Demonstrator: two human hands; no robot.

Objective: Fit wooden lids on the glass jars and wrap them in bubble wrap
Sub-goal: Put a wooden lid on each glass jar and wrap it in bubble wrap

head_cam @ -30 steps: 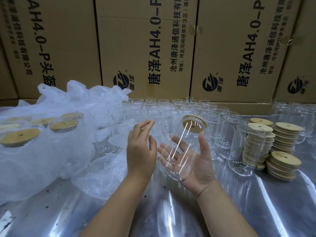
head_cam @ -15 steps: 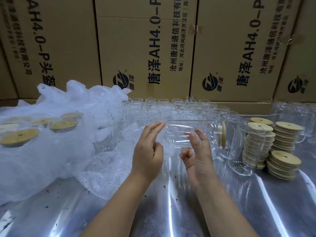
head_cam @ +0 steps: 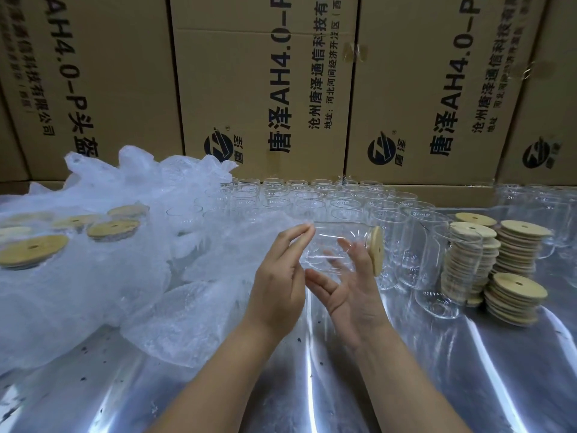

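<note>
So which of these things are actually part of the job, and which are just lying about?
In the job: the lidded jar held sideways between the left hand and right hand; bubble wrap; stacked wooden lids; empty jars.
Just there: cardboard boxes; wrapped jars, already done.

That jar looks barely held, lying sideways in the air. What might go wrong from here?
1. The glass jar lies sideways between the fingertips of the left hand and the spread fingers of the right hand, not gripped round; it may slip and drop onto the table.
2. Its wooden lid points sideways; if loose, it might fall off.
3. Open glass jars stand crowded right behind; a swing could knock them.
</note>
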